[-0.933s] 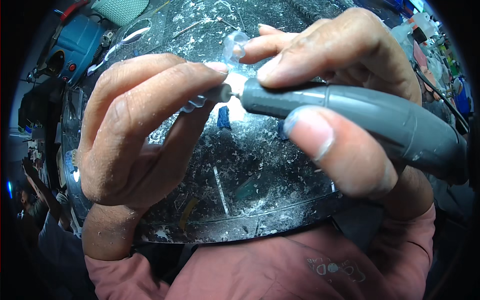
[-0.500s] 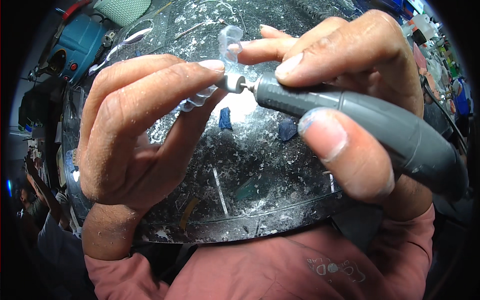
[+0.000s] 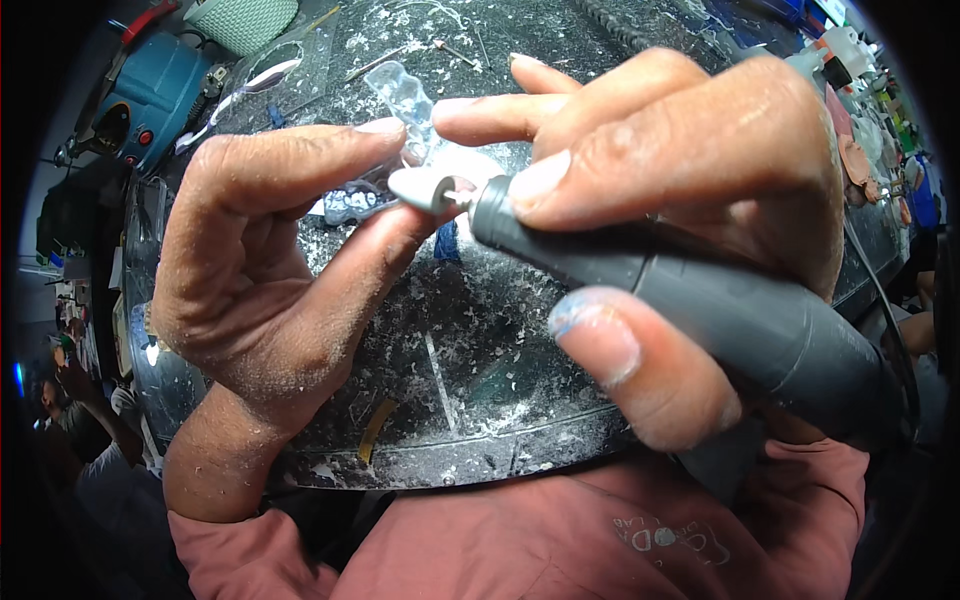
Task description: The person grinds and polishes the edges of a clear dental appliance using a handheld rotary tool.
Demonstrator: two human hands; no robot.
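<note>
Between the thumb and index finger of my left hand (image 3: 270, 240) is a clear plastic dental aligner (image 3: 402, 95). One arm of it sticks up past the fingertips, and the other shows below, beside my thumb. My right hand (image 3: 690, 150) grips a dark grey rotary handpiece (image 3: 740, 310), fingers on top and thumb along the near side. A grey, rounded grinding bit (image 3: 422, 188) on its thin shank sits at the aligner, by my left thumb tip. Whether it touches the plastic is hidden by glare. My right index fingertip rests against the aligner's upper arm.
White dust and shavings cover the black table (image 3: 510, 400). A dark blue scrap (image 3: 447, 243) lies beneath the bit, and a brownish strip (image 3: 376, 428) near the front edge. At the far left stand a teal machine (image 3: 150, 95) and a pale basket (image 3: 243, 22). Another person (image 3: 85, 400) is further left.
The handpiece and bit have moved left and toward me, with the bit now pointing differently. The aligner has turned in my left fingers, its upper arm swinging left.
</note>
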